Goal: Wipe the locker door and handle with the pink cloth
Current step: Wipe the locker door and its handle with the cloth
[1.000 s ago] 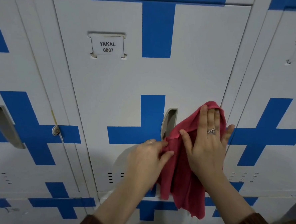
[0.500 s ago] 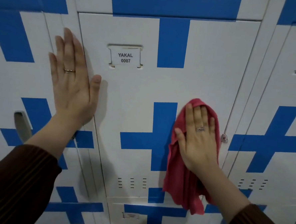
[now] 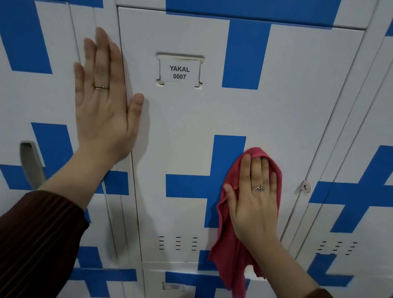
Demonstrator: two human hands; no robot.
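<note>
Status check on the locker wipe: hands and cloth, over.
Left hand open, flat on left edge of locker door. Right hand open, pressing pink cloth against the door, handle out of sight. Nothing blocking.

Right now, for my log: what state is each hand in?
Left hand: open, flat on the lockers, holding nothing.
Right hand: open, straight fingers pressing the pink cloth on the locker door.

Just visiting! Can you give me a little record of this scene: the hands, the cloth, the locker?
Locker door: white with blue crosses, shut, label reads YAKAL 0007
Pink cloth: under the right palm, lower end hanging loose
Right hand: flat, pressing the cloth against the door
Left hand: flat, fingers straight, resting at the door's left edge
Door handle: hidden, probably behind the cloth
</note>
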